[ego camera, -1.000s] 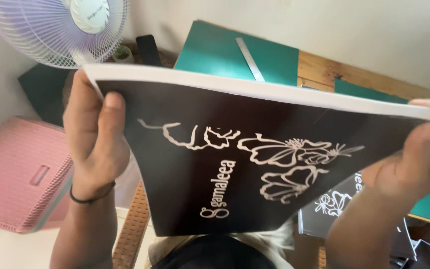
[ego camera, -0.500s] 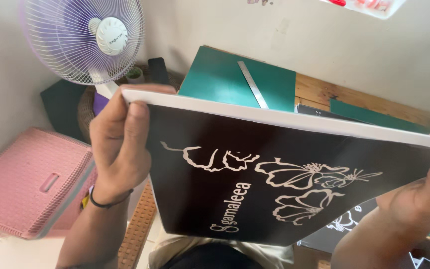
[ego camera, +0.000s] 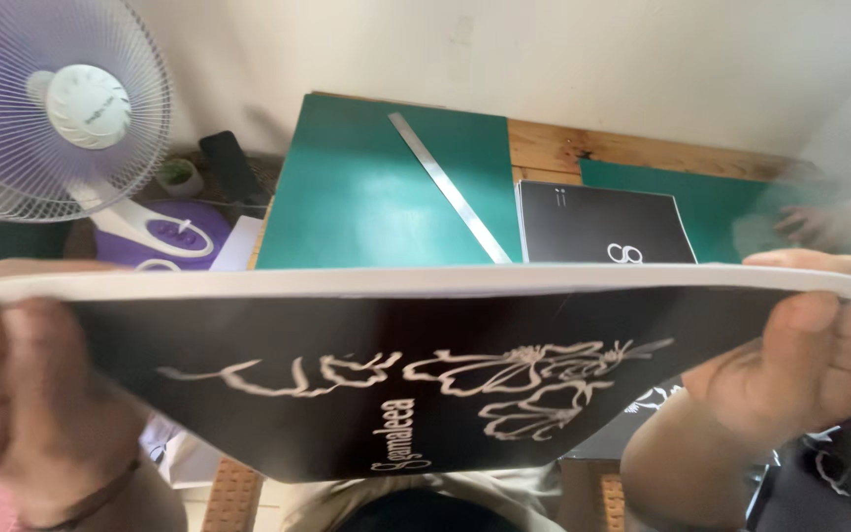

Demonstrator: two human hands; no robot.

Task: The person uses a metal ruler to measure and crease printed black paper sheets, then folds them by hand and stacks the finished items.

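Both hands up, holding one large black sheet [ego camera: 425,384] nearly edge-on to the camera; its white top edge runs straight across the frame from 9 to 3 o'clock. The underside faces the camera: black with a pale line-drawn flower pattern and some lettering.

Left hand [ego camera: 36,394] at 8 o'clock: fingers curled shut round the sheet's left edge, dark band at the wrist. Blurred.

Right hand [ego camera: 819,345] at 4 o'clock: clamped on the sheet's right edge, thumb on the underside, fingers over the top.

Behind the sheet, towards 12 o'clock: wooden table [ego camera: 622,153] with a green cutting mat [ego camera: 366,192] and a metal ruler [ego camera: 450,187] lying diagonally on it. Smaller black printed card [ego camera: 598,222] just right of the ruler, second green mat [ego camera: 701,197] at 2 o'clock.

White and purple fan [ego camera: 56,108] at 10 o'clock, dark phone [ego camera: 231,167] beside its base.
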